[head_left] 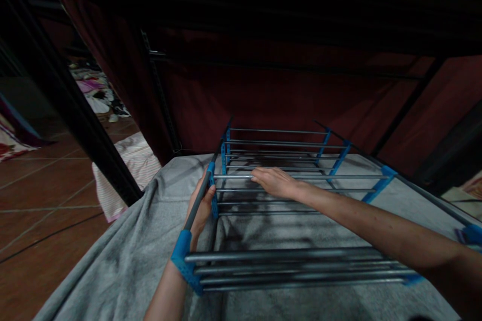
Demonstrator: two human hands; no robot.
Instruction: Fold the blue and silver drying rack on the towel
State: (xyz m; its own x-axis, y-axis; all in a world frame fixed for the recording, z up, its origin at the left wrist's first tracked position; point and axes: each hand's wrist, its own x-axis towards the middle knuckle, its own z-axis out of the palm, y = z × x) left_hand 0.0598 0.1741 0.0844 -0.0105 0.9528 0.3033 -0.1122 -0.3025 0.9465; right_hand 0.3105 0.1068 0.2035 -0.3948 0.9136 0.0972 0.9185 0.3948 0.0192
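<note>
A rack of grey metal tubes and blue plastic connectors lies along the bed, its tiers running away from me. My left hand (201, 210) is closed around a blue connector (213, 200) on the rack's left side, thumb on the near face and fingers partly hidden behind it. Across the same tier runs a metal tube (339, 177), and the fingers of my right hand (274, 182) curl over it near its left half. Closer to me, another blue connector (184, 258) joins a side pole to several cross tubes (286, 255).
A grey blanket (124, 261) covers the bed under the rack. A dark bed post (79, 95) stands at left, with dark red curtains (263, 90) behind. On the tiled floor (48, 210) lie a striped cloth (131, 160), a cable (52, 234) and a clothes pile (98, 90).
</note>
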